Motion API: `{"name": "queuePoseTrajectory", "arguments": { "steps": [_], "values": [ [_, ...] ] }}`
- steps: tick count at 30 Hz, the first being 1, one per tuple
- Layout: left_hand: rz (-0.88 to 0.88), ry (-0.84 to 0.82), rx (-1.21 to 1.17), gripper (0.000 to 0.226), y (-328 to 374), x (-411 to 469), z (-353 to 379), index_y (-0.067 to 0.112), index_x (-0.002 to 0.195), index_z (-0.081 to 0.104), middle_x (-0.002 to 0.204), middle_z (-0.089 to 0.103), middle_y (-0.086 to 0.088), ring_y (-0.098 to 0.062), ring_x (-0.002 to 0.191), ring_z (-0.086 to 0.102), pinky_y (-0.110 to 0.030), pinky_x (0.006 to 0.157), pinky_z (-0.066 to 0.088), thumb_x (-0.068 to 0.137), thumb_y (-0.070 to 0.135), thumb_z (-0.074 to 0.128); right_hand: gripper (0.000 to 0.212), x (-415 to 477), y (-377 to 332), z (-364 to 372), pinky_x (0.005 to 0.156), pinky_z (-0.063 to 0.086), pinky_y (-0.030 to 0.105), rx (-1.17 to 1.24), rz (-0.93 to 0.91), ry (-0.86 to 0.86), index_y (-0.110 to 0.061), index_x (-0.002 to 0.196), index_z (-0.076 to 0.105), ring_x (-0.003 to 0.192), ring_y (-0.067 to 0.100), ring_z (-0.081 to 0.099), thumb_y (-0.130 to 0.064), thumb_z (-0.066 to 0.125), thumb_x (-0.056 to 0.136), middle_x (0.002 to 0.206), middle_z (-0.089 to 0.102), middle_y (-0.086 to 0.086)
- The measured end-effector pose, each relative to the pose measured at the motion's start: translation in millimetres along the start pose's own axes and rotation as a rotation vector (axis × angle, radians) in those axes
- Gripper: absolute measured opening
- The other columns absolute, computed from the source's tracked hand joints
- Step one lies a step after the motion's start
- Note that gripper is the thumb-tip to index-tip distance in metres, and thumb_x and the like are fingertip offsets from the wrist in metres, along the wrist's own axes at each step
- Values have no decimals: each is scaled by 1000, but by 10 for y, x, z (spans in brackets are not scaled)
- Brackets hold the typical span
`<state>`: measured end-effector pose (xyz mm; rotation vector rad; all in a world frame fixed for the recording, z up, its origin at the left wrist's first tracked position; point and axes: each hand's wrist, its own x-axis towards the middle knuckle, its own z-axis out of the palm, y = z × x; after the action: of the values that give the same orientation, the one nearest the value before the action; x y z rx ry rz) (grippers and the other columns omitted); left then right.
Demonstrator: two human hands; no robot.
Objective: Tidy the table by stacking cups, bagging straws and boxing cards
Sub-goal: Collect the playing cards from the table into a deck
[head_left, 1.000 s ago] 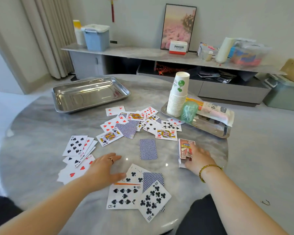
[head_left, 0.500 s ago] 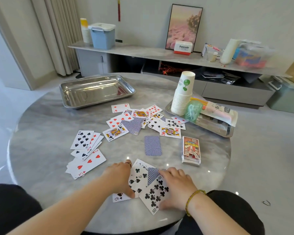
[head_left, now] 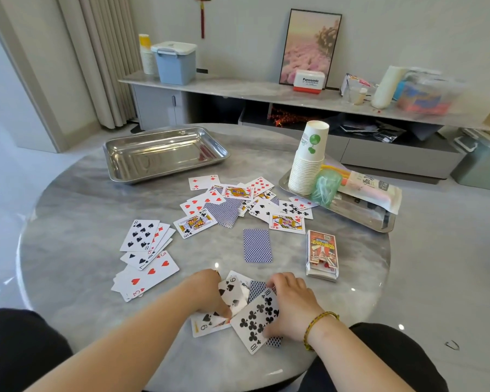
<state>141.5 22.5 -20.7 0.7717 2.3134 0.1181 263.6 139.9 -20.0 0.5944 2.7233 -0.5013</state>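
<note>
Playing cards lie scattered on the round marble table. At the near edge, my left hand and my right hand grip a small cluster of cards from both sides, a ten of clubs on top. A fan of cards lies to the left, a larger spread in the middle, and one face-down card alone. The red card box sits on a few cards at the right. A stack of paper cups and bagged straws rest on a steel tray.
An empty steel tray sits at the table's far left. Behind the table runs a long low cabinet with a blue bin, a framed picture and clutter. My dark-clad knees show under the near edge.
My right hand left the card box and came to the near cards. Both hands have pushed those cards closer together and begun lifting their edges.
</note>
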Motion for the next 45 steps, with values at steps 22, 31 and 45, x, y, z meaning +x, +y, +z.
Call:
{"name": "queuePoseTrajectory", "arguments": {
  "steps": [22, 31, 45],
  "values": [
    [189, 1, 159, 77, 269, 175, -194, 15, 134, 32, 129, 52, -7, -25, 116, 50, -31, 90, 42, 71, 23, 75, 32, 242, 109, -68, 93, 32, 25, 50, -16, 83, -32, 64, 31, 115, 19, 38, -22, 53, 85, 98, 36, -7],
    [168, -17, 158, 65, 333, 269, -248, 6, 128, 41, 131, 47, -9, -25, 119, 46, -31, 94, 40, 75, 28, 71, 32, 266, 160, -108, 90, 34, 22, 154, -11, 95, -32, 63, 32, 110, 16, 39, -21, 53, 85, 94, 40, -5],
    [-20, 199, -685, 34, -372, 171, -360, 15, 101, 51, 98, 60, -3, -21, 87, 59, -29, 72, 50, 75, 13, 72, 26, 353, 171, -221, 59, 39, 8, 770, 22, 343, -24, 69, 48, 72, 8, 53, -5, 58, 84, 74, 54, -8]
  ]
}}
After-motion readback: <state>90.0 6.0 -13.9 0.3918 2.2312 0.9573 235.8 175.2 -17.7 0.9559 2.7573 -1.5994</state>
